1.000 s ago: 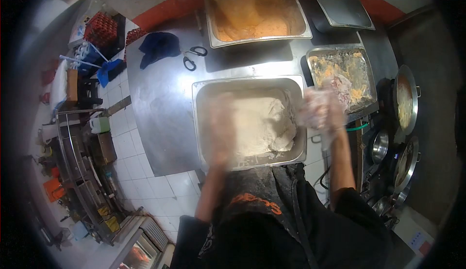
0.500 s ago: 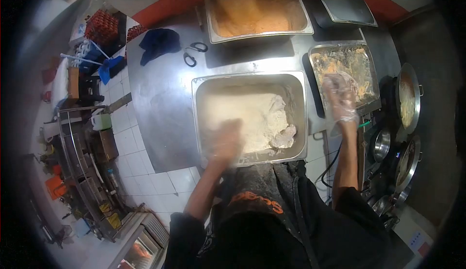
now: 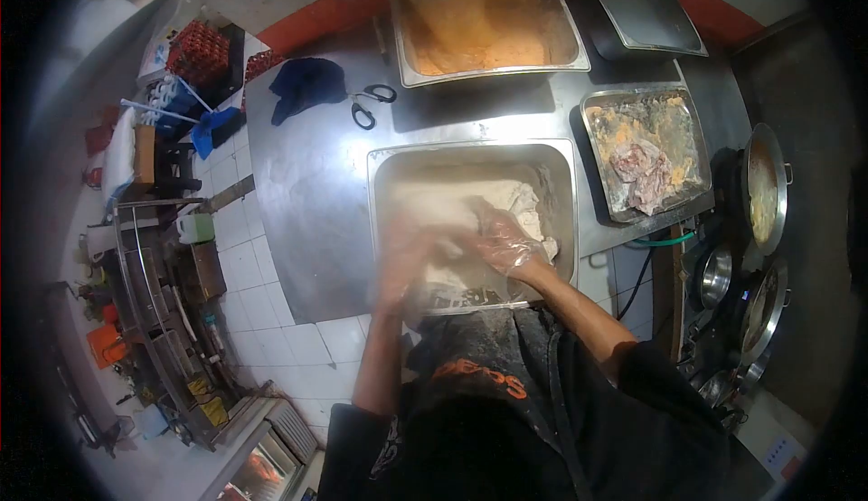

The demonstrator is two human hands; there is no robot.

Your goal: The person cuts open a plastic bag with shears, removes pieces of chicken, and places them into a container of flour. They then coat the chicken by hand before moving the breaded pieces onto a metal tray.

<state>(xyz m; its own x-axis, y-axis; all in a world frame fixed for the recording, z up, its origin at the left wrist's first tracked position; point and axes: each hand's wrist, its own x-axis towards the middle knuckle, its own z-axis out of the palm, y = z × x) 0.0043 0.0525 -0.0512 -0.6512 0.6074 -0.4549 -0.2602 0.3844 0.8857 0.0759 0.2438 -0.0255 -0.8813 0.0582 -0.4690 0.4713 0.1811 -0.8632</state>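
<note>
A deep steel pan (image 3: 567,171) of white flour (image 3: 420,192) is in front of me. Flour-coated lumps (image 3: 527,204), apparently meat, lie along its right side. My left hand (image 3: 407,252) is in the left half of the pan, over the flour, and its fingers are smeared by motion. Reaching in from the right, my right hand (image 3: 508,243) wears a clear plastic glove dusted with flour. Its fingers look apart and point left, close to the left hand, beside the coated lumps. A piece of raw meat (image 3: 642,171) rests on the shallow tray (image 3: 599,103) to the right.
Behind the pan stands another deep pan (image 3: 580,60) with orange-brown crumbs. A steel container (image 3: 646,8) sits at the far right. Scissors (image 3: 364,114) and a dark blue cloth (image 3: 307,88) lie at the left. Woks (image 3: 765,189) line the right side.
My right hand has moved left from the tray into the flour pan, uncovering the meat on the tray. My left hand is still in the pan, blurred in both frames.
</note>
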